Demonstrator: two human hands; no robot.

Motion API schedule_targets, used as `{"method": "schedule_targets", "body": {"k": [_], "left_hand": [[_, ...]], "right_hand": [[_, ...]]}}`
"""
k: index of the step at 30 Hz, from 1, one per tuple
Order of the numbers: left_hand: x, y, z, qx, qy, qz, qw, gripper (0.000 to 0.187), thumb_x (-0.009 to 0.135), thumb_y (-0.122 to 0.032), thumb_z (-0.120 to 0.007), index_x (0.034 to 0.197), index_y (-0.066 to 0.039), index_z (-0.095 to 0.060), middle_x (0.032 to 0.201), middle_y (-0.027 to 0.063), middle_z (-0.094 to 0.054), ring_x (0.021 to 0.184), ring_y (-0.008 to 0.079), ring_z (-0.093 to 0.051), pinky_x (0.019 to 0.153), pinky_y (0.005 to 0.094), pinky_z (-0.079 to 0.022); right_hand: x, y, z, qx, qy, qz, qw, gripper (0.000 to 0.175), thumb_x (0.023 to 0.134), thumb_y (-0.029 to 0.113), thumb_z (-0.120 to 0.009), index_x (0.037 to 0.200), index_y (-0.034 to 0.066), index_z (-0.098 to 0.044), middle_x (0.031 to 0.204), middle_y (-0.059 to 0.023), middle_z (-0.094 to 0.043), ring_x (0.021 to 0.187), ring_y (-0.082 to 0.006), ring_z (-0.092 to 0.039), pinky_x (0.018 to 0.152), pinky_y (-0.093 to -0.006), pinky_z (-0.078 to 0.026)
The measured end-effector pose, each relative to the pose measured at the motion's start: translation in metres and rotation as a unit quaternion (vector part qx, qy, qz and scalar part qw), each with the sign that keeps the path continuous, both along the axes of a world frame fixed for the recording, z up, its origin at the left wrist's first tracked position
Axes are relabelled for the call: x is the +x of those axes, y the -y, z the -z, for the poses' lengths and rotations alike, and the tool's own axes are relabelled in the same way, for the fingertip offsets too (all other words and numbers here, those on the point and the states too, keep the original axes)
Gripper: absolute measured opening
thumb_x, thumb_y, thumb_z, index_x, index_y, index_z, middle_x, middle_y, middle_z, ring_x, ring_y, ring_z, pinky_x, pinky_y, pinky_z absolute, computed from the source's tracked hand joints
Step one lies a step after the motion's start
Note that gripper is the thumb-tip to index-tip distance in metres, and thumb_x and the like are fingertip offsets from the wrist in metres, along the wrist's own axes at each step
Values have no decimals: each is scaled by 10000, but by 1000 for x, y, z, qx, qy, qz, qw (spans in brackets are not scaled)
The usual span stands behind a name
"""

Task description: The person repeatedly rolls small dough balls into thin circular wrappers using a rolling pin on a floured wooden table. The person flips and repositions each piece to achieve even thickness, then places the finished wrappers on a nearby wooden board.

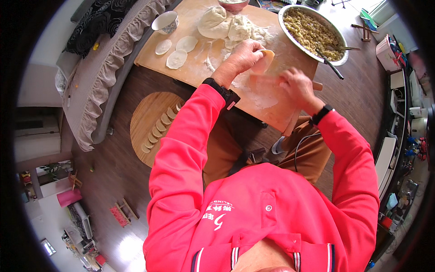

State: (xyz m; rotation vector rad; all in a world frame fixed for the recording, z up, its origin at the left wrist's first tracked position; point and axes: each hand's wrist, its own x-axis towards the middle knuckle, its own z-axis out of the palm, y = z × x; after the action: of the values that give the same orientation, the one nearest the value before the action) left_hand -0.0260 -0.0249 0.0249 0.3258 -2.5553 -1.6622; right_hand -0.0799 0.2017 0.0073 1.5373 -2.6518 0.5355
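Observation:
My left hand pinches the edge of a thin dough wrapper, lifted above the floured wooden board. My right hand, blurred, is at the board's right part, over a wooden rolling pin whose handle shows beyond it. Whether the fingers grip the pin is unclear. Three round wrappers, one of them a flat disc, lie at the board's left. Behind my left hand are a large dough lump and smaller floured dough pieces.
A metal basin of filling with utensils stands at the back right. A patterned bowl is at the back left. Below the board, a round wooden board holds a row of several dumplings. A ruffled couch cover is at left.

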Motion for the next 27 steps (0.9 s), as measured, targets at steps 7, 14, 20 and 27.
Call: {"method": "schedule_targets", "body": {"k": [7, 14, 20, 27], "left_hand": [[3, -15, -15, 71, -26, -14, 997, 193, 860, -133, -604, 988, -8, -677, 844, 75, -684, 753, 137, -626, 693, 302, -516], [10, -47, 24, 165, 66, 72, 981, 183, 862, -148, -593, 972, -14, -654, 817, 13, -636, 712, 97, -589, 580, 266, -498], [11, -39, 52, -162, 74, 67, 982, 202, 772, -140, -658, 902, 14, -673, 757, 163, -670, 686, 229, -644, 614, 375, -503], [8, -40, 32, -163, 127, 89, 974, 237, 744, -185, -692, 878, 9, -673, 766, 184, -664, 685, 260, -648, 655, 381, -509]], "right_hand": [[10, -23, 9, 2, 54, -104, 993, 298, 739, 167, -675, 1028, 103, -633, 979, -112, -575, 968, -333, -569, 804, -428, -491], [17, -51, 6, -6, 37, -127, 991, 377, 713, 189, -702, 1081, 143, -633, 1027, -73, -573, 998, -305, -562, 845, -417, -487], [17, -49, 9, -62, 98, -74, 991, 527, 836, 288, -608, 1285, 44, -480, 1262, -164, -509, 1178, -361, -469, 996, -438, -381], [-17, 3, 42, -7, -98, -2, 995, 561, 925, 317, -461, 1381, 3, -375, 1378, -208, -428, 1302, -373, -350, 1084, -474, -235]]}}
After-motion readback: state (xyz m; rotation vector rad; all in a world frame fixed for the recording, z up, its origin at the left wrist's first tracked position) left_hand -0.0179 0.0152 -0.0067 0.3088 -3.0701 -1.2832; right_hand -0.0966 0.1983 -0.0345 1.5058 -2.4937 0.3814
